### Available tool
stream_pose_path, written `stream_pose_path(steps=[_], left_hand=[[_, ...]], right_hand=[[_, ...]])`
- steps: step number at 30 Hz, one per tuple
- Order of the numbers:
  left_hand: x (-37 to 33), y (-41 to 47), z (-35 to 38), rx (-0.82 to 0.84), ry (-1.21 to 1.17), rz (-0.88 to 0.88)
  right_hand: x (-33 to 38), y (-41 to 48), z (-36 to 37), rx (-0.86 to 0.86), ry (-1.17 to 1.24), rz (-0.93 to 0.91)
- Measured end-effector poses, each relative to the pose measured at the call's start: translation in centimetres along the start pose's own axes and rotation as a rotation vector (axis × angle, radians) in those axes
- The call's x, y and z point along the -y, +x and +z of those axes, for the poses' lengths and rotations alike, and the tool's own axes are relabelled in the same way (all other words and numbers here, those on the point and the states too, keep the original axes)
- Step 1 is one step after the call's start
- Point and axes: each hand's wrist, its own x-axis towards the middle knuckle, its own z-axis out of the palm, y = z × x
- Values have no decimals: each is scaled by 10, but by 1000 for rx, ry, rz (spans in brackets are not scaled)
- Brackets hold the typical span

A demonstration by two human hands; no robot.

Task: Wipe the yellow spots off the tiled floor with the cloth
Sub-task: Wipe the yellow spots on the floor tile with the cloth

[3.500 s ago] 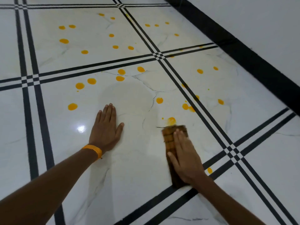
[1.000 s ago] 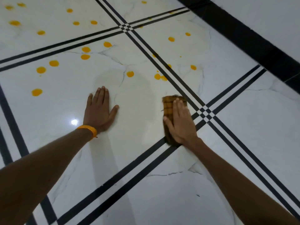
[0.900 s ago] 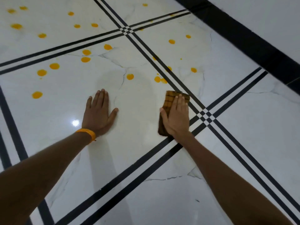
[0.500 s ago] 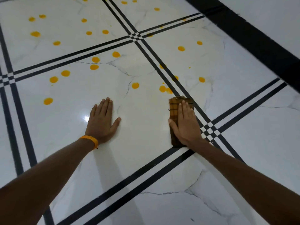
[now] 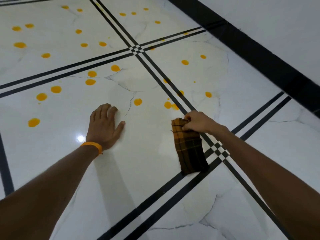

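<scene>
The cloth [image 5: 189,148] is a folded brown-and-orange check rag lying flat on the tiled floor [image 5: 142,158]. Its near end overlaps the black strips [image 5: 145,202] close to where they cross. The right hand [image 5: 197,122] has the far end of it, with the fingers [image 5: 187,117] curled in and pinching the top edge, which looks a bit lifted and rumpled. The left hand [image 5: 103,125] holds nothing. It's spread palm-down on the tile, propping the person up, with an orange wristband [image 5: 91,146] on the wrist.

Handling-wise it looks like thin, floppy fabric: weighs next to nothing and won't break, but it'll probably sag and unfold if dragged by one corner. My guess is a pinch at the end is fine for repositioning or refolding, while actual wiping wants a flat palm over the middle so the whole pad presses down. The tile is glossy, so it should slide easily.

Plenty of yellow spots [image 5: 137,102] left — the nearest sit just beyond the cloth's far end, and more are spread over the tiles further out toward the wall [image 5: 277,23].
</scene>
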Motion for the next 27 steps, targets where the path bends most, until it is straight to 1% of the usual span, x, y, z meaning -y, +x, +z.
stream_pose_path(steps=[2,5,8,11,13,14,15,16,18,19,20,21,22,23,25,27], left_hand=[[0,1,0,5,-4,-2],[0,0,-2,10,-4,-10],[0,-1,-3,33,7,-10],[-2,-1,-3,53,-1,-8],[-2,-1,-3,60,-3,-12],[-2,0,-4,62,-2,-14],[-2,0,-4,66,-2,-17],[-2,0,-3,68,-1,-18],[-1,-1,-2,66,3,-22],[-1,-1,-2,65,5,-22],[-1,0,-2,64,4,-20],[-1,-1,-1,66,2,-18],[-1,-1,-1,61,0,-14],[-1,-1,-2,58,0,-15],[-3,1,-3,55,2,-16],[-2,1,-2,51,0,-22]], right_hand=[[6,-10,-19,-25,52,-68],[14,-36,-50,-158,146,-221],[19,-65,-66,-344,133,-390],[24,-84,-58,-456,100,-504],[23,-89,-37,-492,10,-546],[21,-91,-23,-469,-22,-572],[17,-92,-6,-395,-48,-584],[12,-92,12,-271,-93,-573],[7,-96,44,5,-180,-487],[5,-94,56,55,-127,-447],[7,-89,64,8,-3,-411],[10,-79,70,-128,104,-356],[12,-66,76,-301,146,-289],[16,-51,84,-425,132,-209],[29,-26,103,-524,26,-58],[42,-18,126,-534,-90,-22]])
